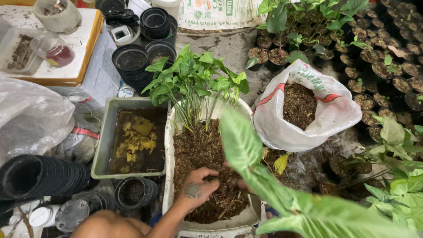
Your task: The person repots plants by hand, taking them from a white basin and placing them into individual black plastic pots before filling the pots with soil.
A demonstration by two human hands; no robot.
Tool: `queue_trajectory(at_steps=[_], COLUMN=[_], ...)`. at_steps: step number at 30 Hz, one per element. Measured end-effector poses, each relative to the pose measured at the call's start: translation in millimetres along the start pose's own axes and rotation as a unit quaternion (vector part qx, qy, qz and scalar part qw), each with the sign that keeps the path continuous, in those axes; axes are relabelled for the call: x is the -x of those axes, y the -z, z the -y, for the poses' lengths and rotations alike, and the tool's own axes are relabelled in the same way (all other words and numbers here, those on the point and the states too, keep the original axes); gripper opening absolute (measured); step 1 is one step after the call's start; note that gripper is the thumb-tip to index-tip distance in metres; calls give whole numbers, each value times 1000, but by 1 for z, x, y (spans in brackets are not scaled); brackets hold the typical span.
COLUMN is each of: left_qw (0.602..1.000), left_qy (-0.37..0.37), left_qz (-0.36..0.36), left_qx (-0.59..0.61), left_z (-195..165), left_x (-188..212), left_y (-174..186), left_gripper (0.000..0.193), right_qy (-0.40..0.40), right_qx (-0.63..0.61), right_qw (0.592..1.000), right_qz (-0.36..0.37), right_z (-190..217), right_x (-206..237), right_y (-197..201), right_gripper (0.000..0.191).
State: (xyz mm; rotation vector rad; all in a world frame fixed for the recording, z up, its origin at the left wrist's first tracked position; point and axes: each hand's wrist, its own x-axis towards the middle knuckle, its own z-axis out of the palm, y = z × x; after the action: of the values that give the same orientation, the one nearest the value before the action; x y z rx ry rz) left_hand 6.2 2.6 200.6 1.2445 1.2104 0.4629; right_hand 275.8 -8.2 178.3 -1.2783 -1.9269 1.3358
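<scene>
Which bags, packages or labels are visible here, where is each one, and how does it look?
Printed white sack: right of the white tub, open, red stripe, green lettering, full of brown mulch.
Large printed sack: top centre, lying flat, white with green and orange print.
Clear plastic bag: left edge, crumpled, unprinted.

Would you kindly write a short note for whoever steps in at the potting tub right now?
Left hand: palm down in the brown mix in the white tub, grip unclear.
Right hand: mostly hidden behind a big leaf, also in the mix.
Seedlings stand at the tub's far end.
Sack of mix is open on the right; empty black pots are stacked on the left.
No pot is in hand.
</scene>
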Motion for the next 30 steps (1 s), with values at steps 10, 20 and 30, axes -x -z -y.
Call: queue_trajectory(at_steps=[10,20,30], left_qw=[987,988,869], left_qy=[23,85,-200], left_qz=[-57,-94,84], left_qx=[148,88,445], left_z=[6,4,65], left_x=[-8,-7,-28], left_y=[7,3,6], left_gripper=[39,46,43], right_qy=[-20,-306,-116], right_qx=[-527,-250,-237], right_qw=[841,908,959], right_qz=[-123,-143,-107], right_z=[-13,68,-21], right_x=[-19,-25,-24], right_y=[-14,-25,-39], right_gripper=[44,30,46])
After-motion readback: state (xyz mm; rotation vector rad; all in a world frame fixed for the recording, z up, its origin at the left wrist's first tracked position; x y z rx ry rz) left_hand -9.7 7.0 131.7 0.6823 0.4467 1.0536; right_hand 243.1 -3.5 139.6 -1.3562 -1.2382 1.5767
